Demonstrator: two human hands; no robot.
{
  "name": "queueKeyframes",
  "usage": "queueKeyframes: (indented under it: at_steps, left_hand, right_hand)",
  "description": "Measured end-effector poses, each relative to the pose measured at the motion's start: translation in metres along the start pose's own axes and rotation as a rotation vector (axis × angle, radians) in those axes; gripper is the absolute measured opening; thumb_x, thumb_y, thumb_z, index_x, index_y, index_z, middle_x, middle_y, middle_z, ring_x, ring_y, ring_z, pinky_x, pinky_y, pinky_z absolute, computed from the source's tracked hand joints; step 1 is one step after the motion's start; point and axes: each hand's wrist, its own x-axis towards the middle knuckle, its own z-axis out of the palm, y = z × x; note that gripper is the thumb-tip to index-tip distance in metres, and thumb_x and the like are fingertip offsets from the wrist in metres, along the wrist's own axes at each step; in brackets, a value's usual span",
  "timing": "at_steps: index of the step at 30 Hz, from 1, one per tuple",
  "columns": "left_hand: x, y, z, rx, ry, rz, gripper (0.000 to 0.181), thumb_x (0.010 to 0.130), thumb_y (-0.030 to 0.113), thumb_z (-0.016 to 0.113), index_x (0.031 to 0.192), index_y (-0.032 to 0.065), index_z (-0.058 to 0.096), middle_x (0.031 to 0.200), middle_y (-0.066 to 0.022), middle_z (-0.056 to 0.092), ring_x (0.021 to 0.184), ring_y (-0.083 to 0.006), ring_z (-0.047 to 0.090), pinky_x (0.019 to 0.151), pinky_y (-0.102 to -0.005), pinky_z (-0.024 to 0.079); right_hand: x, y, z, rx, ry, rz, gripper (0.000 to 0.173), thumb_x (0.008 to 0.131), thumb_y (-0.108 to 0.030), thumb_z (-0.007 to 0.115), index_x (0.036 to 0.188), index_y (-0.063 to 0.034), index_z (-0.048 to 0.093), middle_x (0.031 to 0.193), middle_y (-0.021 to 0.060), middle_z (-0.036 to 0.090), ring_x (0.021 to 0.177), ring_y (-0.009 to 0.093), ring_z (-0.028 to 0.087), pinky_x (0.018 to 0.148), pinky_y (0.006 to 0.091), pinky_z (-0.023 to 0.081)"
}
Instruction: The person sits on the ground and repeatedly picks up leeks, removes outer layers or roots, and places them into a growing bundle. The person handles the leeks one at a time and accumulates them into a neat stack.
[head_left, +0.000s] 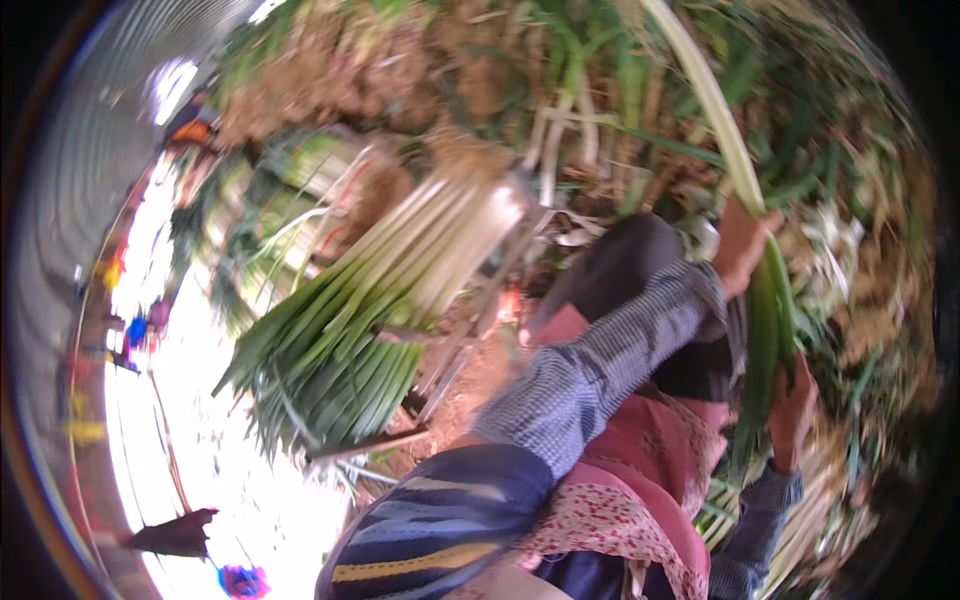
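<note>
My left hand (742, 244) grips a long leek or large scallion (720, 120) near the middle, where the pale stalk turns green. Its white part slants up to the top edge, and its green leaves hang towards me. Nearer my body, my right hand (795, 409) is at these leaves, its fingers partly hidden behind them, so its hold cannot be told. To the left, a thick stack of similar stalks (420, 247) lies on a low wooden and metal stand (450, 375), white ends up and right, green leaves down and left.
Tied bundles (300, 180) lie behind the stack. Heaped stalks with soil-covered roots (322, 82) run along the top. Loose leaves and peelings (832, 232) lie at the right, more pale stalks (810, 502) below. My bent knee (630, 255) rises between stand and heap.
</note>
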Motion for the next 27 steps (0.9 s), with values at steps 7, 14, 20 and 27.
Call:
queueKeyframes:
  at_steps: [7,14,20,27]
  left_hand:
    - [0.041,0.175,-0.073,-0.107,-0.034,0.598,0.014,0.079,0.002,0.055,0.092,0.0025,0.049,0.070,-0.0057,0.054,0.056,-0.0132,0.055,0.046,-0.0272,0.044]
    - [-0.032,0.407,-0.199,0.900,0.284,0.882,0.013,0.078,0.010,0.067,0.074,0.0033,0.057,0.058,-0.0002,0.051,0.049,-0.0105,0.049,0.043,-0.0280,0.039]
    - [-0.076,0.426,-0.327,1.924,0.325,0.234,0.073,0.069,0.008,0.074,0.136,0.0079,0.043,0.125,-0.0134,0.057,0.104,-0.0247,0.061,0.092,-0.0372,0.048]
    - [-0.108,0.306,-0.546,1.872,0.462,-0.058,0.063,0.073,0.012,0.062,0.134,0.0137,0.047,0.125,-0.0163,0.056,0.116,-0.0326,0.053,0.100,-0.0415,0.040]
  right_hand:
    - [0.029,0.033,-0.018,0.316,0.109,-0.151,0.052,0.096,-0.038,0.049,0.133,-0.0010,0.046,0.126,0.0117,0.054,0.110,0.020,0.054,0.094,0.0335,0.041]
    - [0.024,0.149,0.025,0.181,-0.165,0.131,0.037,0.096,-0.024,0.051,0.126,-0.0018,0.053,0.112,0.0093,0.061,0.081,0.015,0.062,0.067,0.0283,0.051]
    - [-0.006,0.117,0.034,0.190,-0.211,0.207,0.022,0.095,-0.013,0.050,0.112,-0.0015,0.058,0.088,0.0055,0.063,0.073,0.012,0.061,0.061,0.0272,0.048]
    - [0.001,0.108,0.042,0.091,-0.277,0.171,0.018,0.093,-0.011,0.051,0.107,-0.0012,0.059,0.089,0.0078,0.063,0.071,0.014,0.061,0.058,0.0281,0.048]
